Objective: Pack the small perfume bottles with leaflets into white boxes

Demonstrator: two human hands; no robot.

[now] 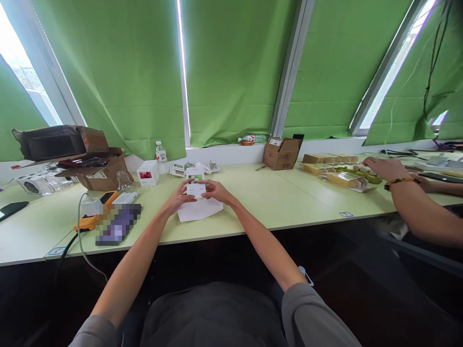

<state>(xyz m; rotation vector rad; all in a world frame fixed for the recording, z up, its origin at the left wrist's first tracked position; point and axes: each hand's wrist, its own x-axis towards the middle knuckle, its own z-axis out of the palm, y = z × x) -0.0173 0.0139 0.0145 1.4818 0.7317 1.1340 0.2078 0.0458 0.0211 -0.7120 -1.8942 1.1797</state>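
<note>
My left hand and my right hand both grip a small white box with a green picture on its front. The box stands upright on a white sheet of paper on the pale green table. Fingers of both hands curl round the box's sides, the left from the left, the right from the right.
A white box with a red picture, a water bottle and more small white items lie behind. Brown cartons and an orange device sit left. An open carton stands right; another person's hand rests by yellow packs.
</note>
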